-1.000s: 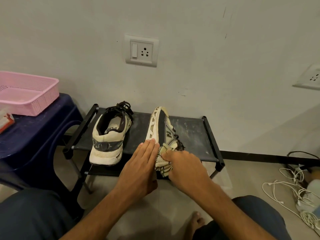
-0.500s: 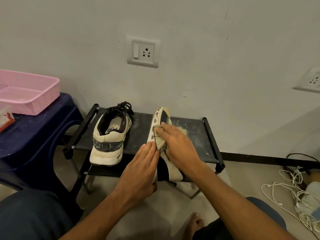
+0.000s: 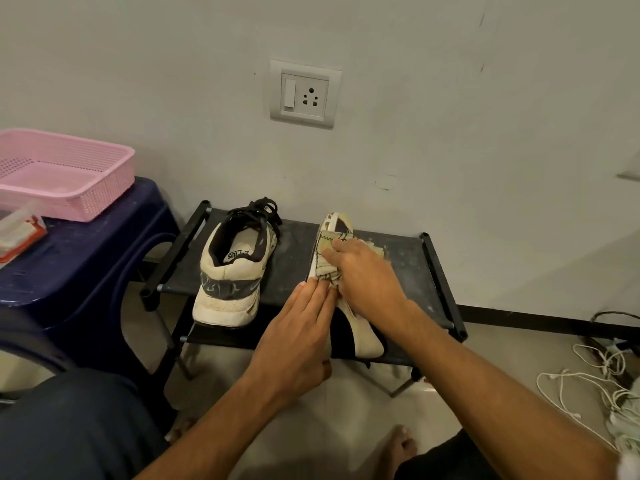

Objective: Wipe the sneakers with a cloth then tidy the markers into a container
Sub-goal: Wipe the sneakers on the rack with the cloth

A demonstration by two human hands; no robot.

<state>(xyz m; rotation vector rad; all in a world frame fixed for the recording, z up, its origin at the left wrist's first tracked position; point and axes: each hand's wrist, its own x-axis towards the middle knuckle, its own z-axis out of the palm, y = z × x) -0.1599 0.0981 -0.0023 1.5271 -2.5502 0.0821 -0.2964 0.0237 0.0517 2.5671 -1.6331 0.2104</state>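
Right hand [image 3: 367,282] slid cloth [image 3: 327,268] toeward, left hand [image 3: 298,341] bracing sneaker [image 3: 363,341]

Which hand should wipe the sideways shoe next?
The right hand: it grips the cream stitched cloth against the tipped white sneaker. The left hand, fingers straight, only steadies that sneaker from its side.

Wall socket [image 3: 304,93] above black rack [image 3: 298,254]; blue stool [image 3: 86,258] left; white cables [image 3: 620,396] right.
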